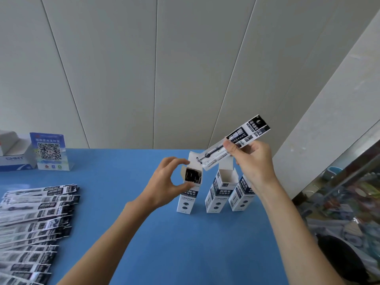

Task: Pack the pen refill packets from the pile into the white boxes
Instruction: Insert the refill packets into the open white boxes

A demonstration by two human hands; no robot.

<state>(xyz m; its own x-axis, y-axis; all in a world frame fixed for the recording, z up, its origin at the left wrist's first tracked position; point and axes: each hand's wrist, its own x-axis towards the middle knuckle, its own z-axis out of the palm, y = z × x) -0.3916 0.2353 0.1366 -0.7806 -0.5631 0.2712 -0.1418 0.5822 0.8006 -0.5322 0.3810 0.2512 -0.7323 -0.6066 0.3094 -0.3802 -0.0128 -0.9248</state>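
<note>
From the head view, the right hand pinches a pen refill packet in its grip, tilted with its lower end just above the leftmost white box, whose open top the left hand grips on the blue counter.

Three white boxes stand upright in a row on the blue table: the left box, the middle box and the right box. One packet is held up in the air. The pile of packets at the near left holds too many overlapping ones to count exactly. Two hands show, the left hand and the right hand. One QR-code sign stands at the far left, with one open carton beside it.
</note>
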